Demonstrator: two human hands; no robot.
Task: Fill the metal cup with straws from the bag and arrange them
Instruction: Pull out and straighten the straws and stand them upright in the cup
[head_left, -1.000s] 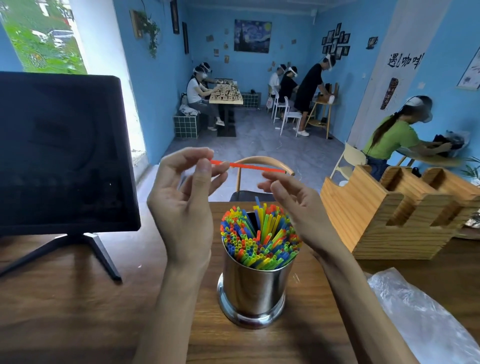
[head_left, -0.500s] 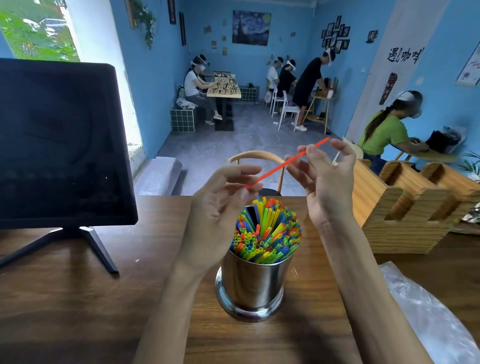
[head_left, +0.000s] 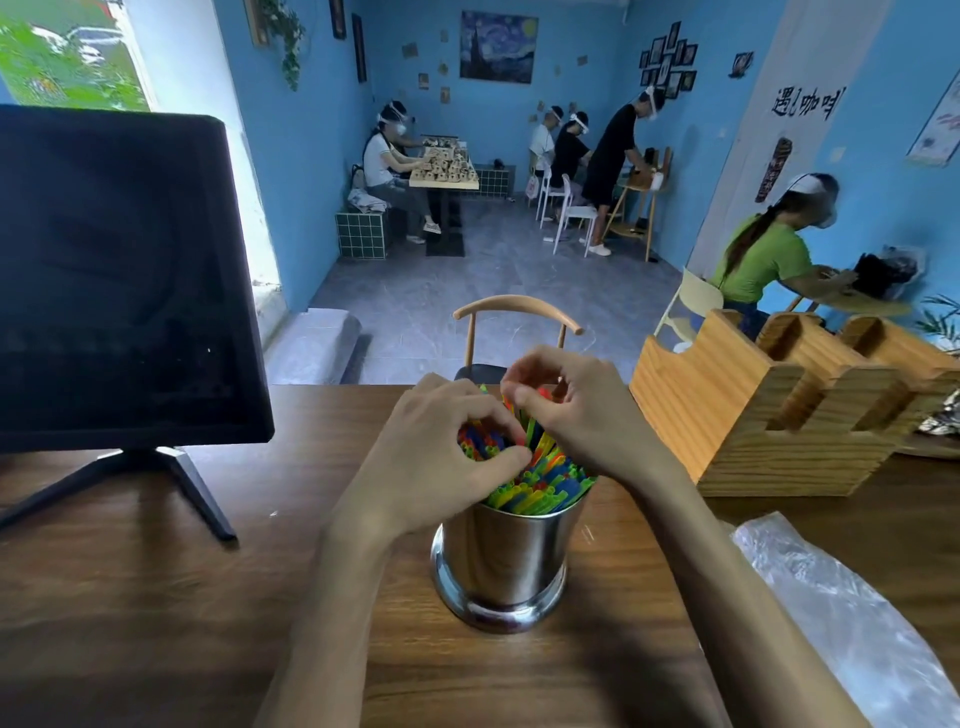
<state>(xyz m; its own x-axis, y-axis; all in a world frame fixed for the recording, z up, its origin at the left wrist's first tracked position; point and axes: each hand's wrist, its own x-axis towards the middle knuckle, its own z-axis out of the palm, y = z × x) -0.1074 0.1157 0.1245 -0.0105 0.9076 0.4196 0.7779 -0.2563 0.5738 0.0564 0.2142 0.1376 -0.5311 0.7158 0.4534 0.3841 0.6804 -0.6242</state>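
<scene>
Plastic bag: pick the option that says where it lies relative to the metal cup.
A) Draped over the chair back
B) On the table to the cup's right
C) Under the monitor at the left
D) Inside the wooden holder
B: the clear bag lies flat on the table to the right of the cup, near the table's right edge.

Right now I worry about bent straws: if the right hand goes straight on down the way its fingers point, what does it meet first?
Probably the straws: the right hand curls just above them, over the metal cup. Depth is unclear.
</scene>
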